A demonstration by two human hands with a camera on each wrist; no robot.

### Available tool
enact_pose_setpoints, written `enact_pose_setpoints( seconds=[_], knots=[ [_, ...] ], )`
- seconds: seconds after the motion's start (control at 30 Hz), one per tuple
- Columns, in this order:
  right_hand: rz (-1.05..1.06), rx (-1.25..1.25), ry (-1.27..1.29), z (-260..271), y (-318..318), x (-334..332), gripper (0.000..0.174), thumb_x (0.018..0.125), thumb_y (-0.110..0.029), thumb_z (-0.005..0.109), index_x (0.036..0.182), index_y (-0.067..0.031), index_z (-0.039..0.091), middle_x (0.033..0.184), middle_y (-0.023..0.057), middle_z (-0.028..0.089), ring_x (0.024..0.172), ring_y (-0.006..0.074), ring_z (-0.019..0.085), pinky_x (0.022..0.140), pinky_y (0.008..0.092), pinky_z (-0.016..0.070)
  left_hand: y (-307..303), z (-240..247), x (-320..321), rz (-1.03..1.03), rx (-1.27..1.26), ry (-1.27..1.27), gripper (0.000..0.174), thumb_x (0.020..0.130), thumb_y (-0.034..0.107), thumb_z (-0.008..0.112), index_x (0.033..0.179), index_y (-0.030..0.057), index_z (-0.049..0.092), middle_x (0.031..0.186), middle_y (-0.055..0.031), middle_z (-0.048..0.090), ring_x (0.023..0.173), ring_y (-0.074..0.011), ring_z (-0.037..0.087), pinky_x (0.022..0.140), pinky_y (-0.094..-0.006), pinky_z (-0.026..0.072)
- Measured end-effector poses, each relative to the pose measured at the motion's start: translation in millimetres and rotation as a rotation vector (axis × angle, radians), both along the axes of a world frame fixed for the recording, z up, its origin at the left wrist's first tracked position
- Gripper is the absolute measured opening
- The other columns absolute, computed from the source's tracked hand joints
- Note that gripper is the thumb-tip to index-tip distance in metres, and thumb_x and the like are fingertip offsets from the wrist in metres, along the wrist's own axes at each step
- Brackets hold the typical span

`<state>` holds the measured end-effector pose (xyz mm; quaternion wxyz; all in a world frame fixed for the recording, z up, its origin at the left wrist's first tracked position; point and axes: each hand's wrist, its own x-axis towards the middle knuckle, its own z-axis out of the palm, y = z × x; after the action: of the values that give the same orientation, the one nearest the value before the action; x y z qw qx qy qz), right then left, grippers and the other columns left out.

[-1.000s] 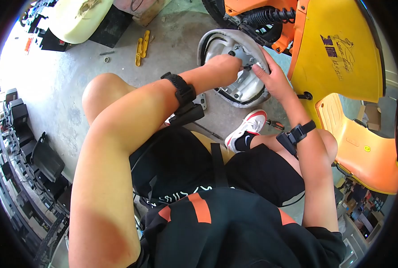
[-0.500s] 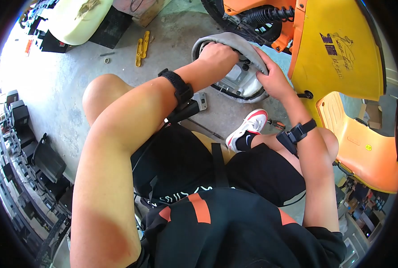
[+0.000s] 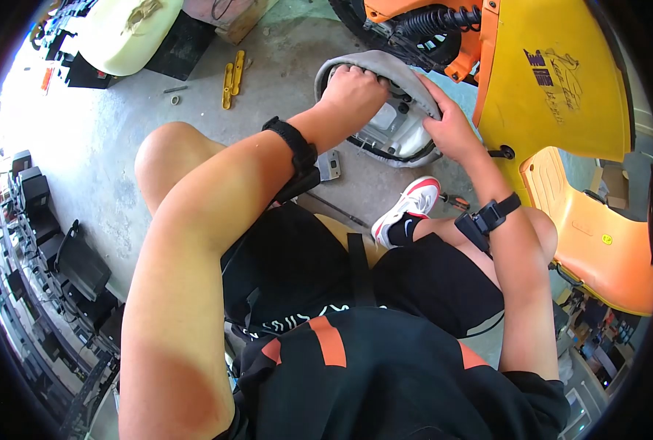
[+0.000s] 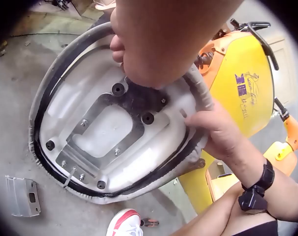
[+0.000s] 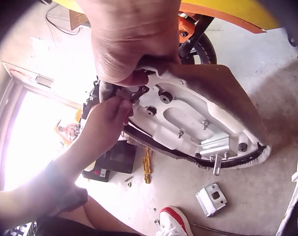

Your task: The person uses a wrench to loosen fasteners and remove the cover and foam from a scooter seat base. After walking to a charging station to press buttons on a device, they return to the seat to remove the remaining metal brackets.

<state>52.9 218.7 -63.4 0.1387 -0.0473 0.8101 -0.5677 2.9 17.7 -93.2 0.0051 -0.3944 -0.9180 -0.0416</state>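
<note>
An upturned motorcycle seat (image 3: 387,139) with a grey padded rim shows its white underside in all views. Black rubber feet, bolts and a metal plate (image 4: 134,101) are fixed to it. My right hand (image 3: 451,128) grips the rim, thumb on the inner side and fingers along the outside. My left hand (image 3: 354,95) reaches over the underside to the far end, its fingers curled there. In the right wrist view, the left fingers (image 5: 123,109) pinch close by a dark bracket (image 5: 139,93) at that end; I cannot tell what sits between the fingertips.
An orange and yellow motorbike (image 3: 554,88) stands close on the right. On the concrete floor lie a silver metal bracket (image 5: 211,199), two yellow bars (image 3: 232,81), a small ring (image 3: 174,100) and an orange-handled tool (image 3: 455,202) by my shoe (image 3: 408,209).
My left hand has moved from the middle of the underside left to the seat's far end. The seat has tilted and shifted slightly left; the right hand keeps its grip.
</note>
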Motion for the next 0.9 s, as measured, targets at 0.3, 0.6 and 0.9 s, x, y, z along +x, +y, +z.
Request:
enact_pose_setpoints(
  seconds=[0.3, 0.6, 0.9],
  knots=[
    [-0.002, -0.007, -0.027, 0.0, 1.0, -0.6, 0.074, 0.070, 0.013, 0.040, 0.142, -0.0038, 0.040, 0.139, 0.0135, 0.048, 0.129, 0.0186, 0.044, 0.107, 0.0276, 0.0305, -0.2, -8.0, -0.8, 0.033, 0.000, -0.032, 0.020, 0.087, 0.022, 0.057, 0.096, 0.0047, 0.063, 0.085, -0.0126, 0.068, 0.084, -0.0282, 0.068, 0.076, -0.0367, 0.0514],
    [-0.001, -0.001, 0.014, -0.7, -0.9, 0.1, 0.074, 0.070, 0.013, 0.040, 0.142, -0.0042, 0.039, 0.138, 0.0129, 0.048, 0.128, 0.0183, 0.044, 0.107, 0.0276, 0.0306, -0.7, -16.1, 3.4, 0.142, 0.114, -0.310, 0.034, 0.095, 0.034, 0.047, 0.096, 0.0058, 0.066, 0.088, -0.0145, 0.068, 0.084, -0.0307, 0.067, 0.072, -0.0416, 0.0528],
    [-0.031, -0.056, -0.022, -3.4, -1.5, 0.4, 0.073, 0.071, 0.014, 0.039, 0.143, -0.0044, 0.039, 0.139, 0.0120, 0.048, 0.128, 0.0177, 0.045, 0.106, 0.0270, 0.0314, 13.0, -42.2, 15.3, 0.444, 0.311, -0.714, 0.045, 0.097, 0.043, 0.043, 0.099, 0.0034, 0.063, 0.093, -0.0218, 0.066, 0.093, -0.0395, 0.062, 0.079, -0.0472, 0.0485]
  ],
)
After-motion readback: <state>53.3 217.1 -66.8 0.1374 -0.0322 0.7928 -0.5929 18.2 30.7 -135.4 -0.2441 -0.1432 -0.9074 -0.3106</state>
